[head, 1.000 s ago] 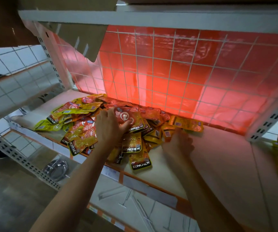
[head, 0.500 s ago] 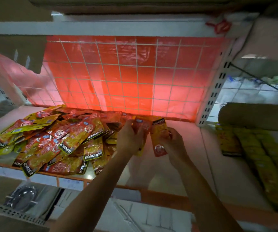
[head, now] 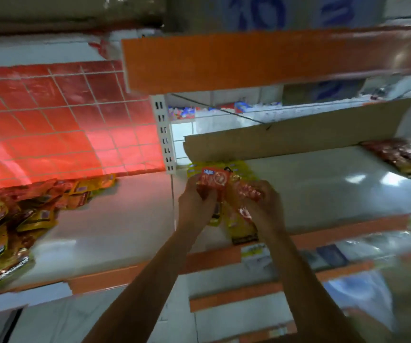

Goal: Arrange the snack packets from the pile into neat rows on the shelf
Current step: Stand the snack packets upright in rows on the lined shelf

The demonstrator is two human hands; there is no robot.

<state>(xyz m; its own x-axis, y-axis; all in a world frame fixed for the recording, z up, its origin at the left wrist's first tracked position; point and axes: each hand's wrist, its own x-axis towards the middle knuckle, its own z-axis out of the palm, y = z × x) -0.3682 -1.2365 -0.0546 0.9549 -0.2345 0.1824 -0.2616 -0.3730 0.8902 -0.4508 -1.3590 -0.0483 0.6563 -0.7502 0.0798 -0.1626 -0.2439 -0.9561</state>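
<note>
A loose pile of red and yellow snack packets lies at the left of the white shelf. My left hand grips a red packet over the shelf section to the right of the upright. Beside it, my right hand holds another red and yellow packet. Under both hands a row of yellow packets runs from the back of the shelf to its front edge. The frame is blurred by motion.
A white slotted upright divides the two shelf sections, with red film behind a wire grid at the left. A cardboard strip stands along the back right. Dark red packets lie far right. Orange shelf edges run above and below.
Both hands have carried their packets rightward, from the pile's edge past the upright to the row of yellow packets on the right shelf section. The view has swung right.
</note>
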